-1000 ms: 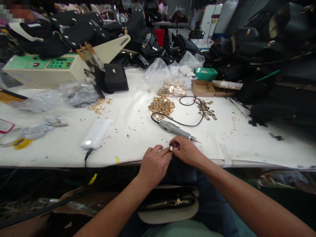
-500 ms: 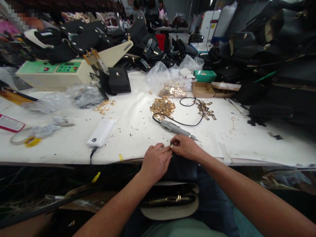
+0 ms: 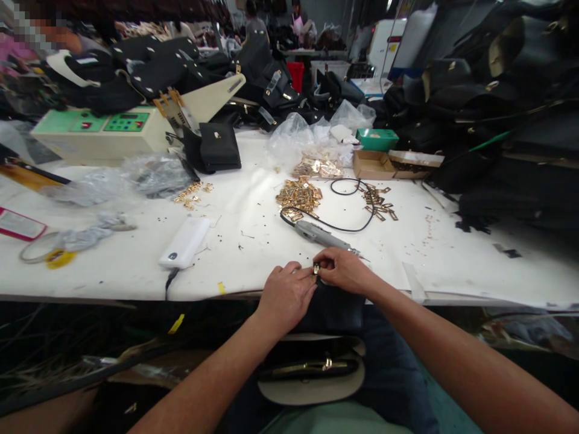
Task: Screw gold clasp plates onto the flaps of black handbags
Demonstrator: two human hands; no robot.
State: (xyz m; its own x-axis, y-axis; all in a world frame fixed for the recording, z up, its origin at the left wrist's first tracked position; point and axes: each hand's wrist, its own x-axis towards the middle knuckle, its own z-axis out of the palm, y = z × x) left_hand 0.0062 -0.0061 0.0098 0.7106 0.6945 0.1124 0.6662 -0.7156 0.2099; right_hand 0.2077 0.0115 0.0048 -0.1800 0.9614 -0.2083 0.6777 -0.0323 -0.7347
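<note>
A small gold metal fitting (image 3: 316,269) sits between my hands at the table's front edge. The fingers of my right hand (image 3: 341,269) are pinched on it. My left hand (image 3: 286,296) lies beside it with bent fingers, pressed on the edge of a black leather bag flap (image 3: 337,308). Below, on my lap, the open bag (image 3: 312,386) shows a pale lining and a gold clasp. Just beyond my right hand lies a grey electric screwdriver (image 3: 323,234) with a black cord.
The white table (image 3: 239,265) bears a gold fittings pile (image 3: 299,196), darker fittings (image 3: 379,202), a white power bank (image 3: 185,243) and small cardboard boxes (image 3: 373,164). Behind stand a beige machine (image 3: 104,135) and heaps of black bags (image 3: 470,90). People are in the background.
The view has shifted very slightly. Both hands stay almost in place, and the gold fitting shows a little more between the fingertips.
</note>
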